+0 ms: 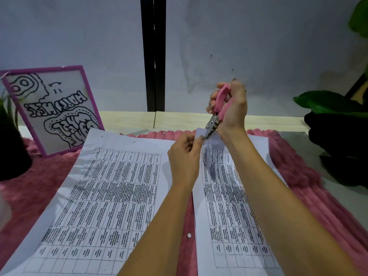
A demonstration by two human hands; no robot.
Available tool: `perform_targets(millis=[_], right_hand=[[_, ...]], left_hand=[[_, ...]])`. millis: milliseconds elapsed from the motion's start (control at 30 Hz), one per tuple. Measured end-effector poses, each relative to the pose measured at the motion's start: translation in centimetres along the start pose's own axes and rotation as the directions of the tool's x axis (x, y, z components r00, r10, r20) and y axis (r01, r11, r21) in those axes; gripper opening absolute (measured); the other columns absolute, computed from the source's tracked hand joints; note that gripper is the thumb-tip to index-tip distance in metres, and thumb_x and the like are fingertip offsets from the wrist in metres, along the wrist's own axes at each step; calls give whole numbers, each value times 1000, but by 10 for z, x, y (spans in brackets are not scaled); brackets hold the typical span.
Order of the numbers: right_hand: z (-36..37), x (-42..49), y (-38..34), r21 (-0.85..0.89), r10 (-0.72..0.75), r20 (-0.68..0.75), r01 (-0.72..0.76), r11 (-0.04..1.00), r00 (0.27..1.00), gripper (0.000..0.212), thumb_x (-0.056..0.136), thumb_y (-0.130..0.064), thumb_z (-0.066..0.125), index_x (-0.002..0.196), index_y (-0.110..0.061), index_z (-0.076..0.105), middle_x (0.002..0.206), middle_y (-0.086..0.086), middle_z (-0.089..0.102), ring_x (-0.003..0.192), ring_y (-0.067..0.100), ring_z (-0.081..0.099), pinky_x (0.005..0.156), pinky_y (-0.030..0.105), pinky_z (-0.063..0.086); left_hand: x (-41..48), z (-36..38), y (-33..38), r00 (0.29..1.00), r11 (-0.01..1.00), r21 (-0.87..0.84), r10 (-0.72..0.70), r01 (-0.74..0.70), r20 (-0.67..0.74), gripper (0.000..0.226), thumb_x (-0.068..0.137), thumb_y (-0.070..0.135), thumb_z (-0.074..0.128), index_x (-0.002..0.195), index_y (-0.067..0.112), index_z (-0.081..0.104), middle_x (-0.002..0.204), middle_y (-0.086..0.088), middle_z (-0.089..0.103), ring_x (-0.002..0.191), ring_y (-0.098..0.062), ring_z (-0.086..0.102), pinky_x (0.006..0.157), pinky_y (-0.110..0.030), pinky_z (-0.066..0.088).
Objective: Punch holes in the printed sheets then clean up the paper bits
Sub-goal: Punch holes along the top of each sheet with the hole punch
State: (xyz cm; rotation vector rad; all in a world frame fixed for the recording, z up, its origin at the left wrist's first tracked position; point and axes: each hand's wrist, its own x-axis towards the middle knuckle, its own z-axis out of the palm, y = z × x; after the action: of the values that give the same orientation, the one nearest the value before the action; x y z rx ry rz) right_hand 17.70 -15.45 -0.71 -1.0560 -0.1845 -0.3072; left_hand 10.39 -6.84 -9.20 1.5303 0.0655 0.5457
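You're gripping the punch (221, 102) in your right hand (233, 114), fingers curling round its pink handles, while your left hand (185, 156) is pinching the far left corner of the right sheet (225, 196) just beside the steel nose. The punch is tilting: handles up and away, nose pointing down-left onto that corner. The sheet is running lengthways away from you

mat (310, 196): on the surface (127, 120), under both sheets
left sheet (99, 196): on the mat's left
right sheet (225, 206): on its right, apart from the left sheet
bit (189, 235): on the mat, between the sheets
frame (53, 110): behind the left sheet
pot (10, 152): left of the frame
plant (334, 108): far right
punch (218, 110): in the right grip (231, 110), on the right sheet's far corner, beside the left grip (185, 154)
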Motion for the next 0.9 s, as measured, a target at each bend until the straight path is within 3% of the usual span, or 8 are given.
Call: perform_targets(millis=[200, 367, 433, 500, 600, 833, 900], right_hand=[[-22, 1, -12, 94, 33, 29, -35, 995, 999, 39, 83, -40, 52, 98, -3, 55, 70, 7, 56, 55, 17, 49, 53, 27, 45], [-52, 8, -32, 92, -5, -134, 17, 996, 991, 36, 96, -39, 46, 92, -6, 57, 67, 5, 56, 52, 16, 49, 52, 25, 42], [-62, 10, -40, 62, -22, -179, 34, 998, 984, 36, 98, -39, 44, 91, -7, 57, 66, 5, 56, 52, 16, 48, 52, 23, 40], [-66, 9, -44, 43, -31, -187, 40, 998, 982, 35, 97, -39, 45, 88, -7, 57, 67, 5, 56, 52, 17, 47, 51, 23, 39], [-63, 8, -43, 43, -24, -167, 31, 999, 986, 34, 98, -37, 44, 83, -8, 58, 65, 6, 55, 50, 17, 46, 49, 23, 38], [-62, 11, -34, -10, -56, -142, 56, 998, 988, 30, 94, -34, 49, 77, -12, 59, 63, 5, 55, 47, 16, 44, 47, 24, 36], [-61, 12, -33, -16, -69, -150, 68, 998, 986, 29, 92, -34, 49, 77, -11, 58, 63, 6, 54, 46, 17, 44, 47, 25, 36]], left_hand=[[0, -1, 0, 1000, 1000, 16, 12, -11, -26, 17, 93, 23, 63, 90, 7, 66, 72, 5, 64, 60, 2, 54, 59, -12, 44], [-1, -3, 0, 1000, 1000, -3, 7, -7, 1, 19, 94, 27, 61, 90, 9, 62, 74, -8, 63, 65, -3, 50, 61, -19, 43], [-1, -3, 1, 1000, 1000, 5, 13, -13, 6, 13, 94, 26, 62, 86, 15, 61, 71, -2, 62, 65, -3, 49, 62, -22, 44], [-1, -3, 2, 1000, 1000, 5, 23, -23, 9, 11, 94, 24, 62, 83, 22, 60, 72, 7, 62, 66, -2, 52, 65, -25, 47], [-1, -3, 2, 1000, 1000, -3, 26, -26, 13, 10, 93, 24, 63, 83, 25, 62, 75, 7, 66, 69, -6, 58, 69, -31, 51], [-1, -2, -1, 999, 999, -8, 36, -36, 24, 6, 93, 26, 64, 89, 21, 66, 83, 1, 71, 78, -14, 65, 72, -35, 55], [-1, -2, 0, 999, 999, -20, 39, -38, 27, 7, 92, 26, 64, 89, 20, 66, 82, 2, 71, 76, -11, 65, 70, -29, 55]])
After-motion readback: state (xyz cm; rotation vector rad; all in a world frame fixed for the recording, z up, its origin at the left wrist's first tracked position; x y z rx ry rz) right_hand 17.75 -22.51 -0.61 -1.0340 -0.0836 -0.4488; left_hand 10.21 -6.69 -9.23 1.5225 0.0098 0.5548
